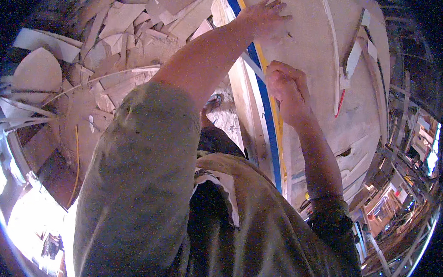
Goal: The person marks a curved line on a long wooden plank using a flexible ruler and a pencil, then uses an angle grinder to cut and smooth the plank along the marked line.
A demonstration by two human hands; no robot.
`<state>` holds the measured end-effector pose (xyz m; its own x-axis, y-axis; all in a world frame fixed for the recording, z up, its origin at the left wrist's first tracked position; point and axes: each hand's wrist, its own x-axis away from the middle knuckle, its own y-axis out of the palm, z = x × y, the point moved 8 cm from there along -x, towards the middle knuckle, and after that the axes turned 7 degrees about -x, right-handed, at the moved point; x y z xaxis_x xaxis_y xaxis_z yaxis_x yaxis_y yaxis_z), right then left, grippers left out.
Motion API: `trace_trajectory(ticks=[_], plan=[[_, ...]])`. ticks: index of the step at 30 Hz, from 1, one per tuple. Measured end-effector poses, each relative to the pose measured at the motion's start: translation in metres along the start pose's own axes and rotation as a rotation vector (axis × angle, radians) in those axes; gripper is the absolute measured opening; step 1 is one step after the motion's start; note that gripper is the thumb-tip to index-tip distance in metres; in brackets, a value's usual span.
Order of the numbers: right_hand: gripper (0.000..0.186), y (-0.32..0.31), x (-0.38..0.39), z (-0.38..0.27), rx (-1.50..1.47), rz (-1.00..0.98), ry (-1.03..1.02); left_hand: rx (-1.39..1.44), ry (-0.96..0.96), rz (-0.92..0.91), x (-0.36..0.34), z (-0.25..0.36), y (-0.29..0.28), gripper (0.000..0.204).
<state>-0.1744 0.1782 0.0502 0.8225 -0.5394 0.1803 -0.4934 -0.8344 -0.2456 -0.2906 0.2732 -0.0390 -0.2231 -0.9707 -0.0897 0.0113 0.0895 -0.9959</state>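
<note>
From where I stand, a broad, pale brown wooden tabletop (313,29) stretches out on the person's right, a flat blue strip (269,121) and a narrow yellow strip (262,56) running side by side along its near edge. A long, thin, pale wooden strip (333,37) lies across it, just beside an angled, whitish flat piece (352,60) and a slender red stick (340,101). Over on the left, the brown floor (76,106) carries heaped, irregular, pale wooden offcuts (123,20), a round-topped tan panel (37,73) and a thin yellow cord (77,153).
</note>
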Motion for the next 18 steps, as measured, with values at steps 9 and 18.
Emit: trace_trajectory(ticks=[9,18], plan=[[0.035,0.015,-0.005,-0.033,-0.247,-0.040,0.198,0.043,-0.199,-0.037,0.011,-0.007,-0.009,0.081],[0.037,0.009,-0.005,-0.003,-0.134,-0.045,0.124,0.111,-0.255,-0.045,0.017,-0.003,-0.012,0.082]])
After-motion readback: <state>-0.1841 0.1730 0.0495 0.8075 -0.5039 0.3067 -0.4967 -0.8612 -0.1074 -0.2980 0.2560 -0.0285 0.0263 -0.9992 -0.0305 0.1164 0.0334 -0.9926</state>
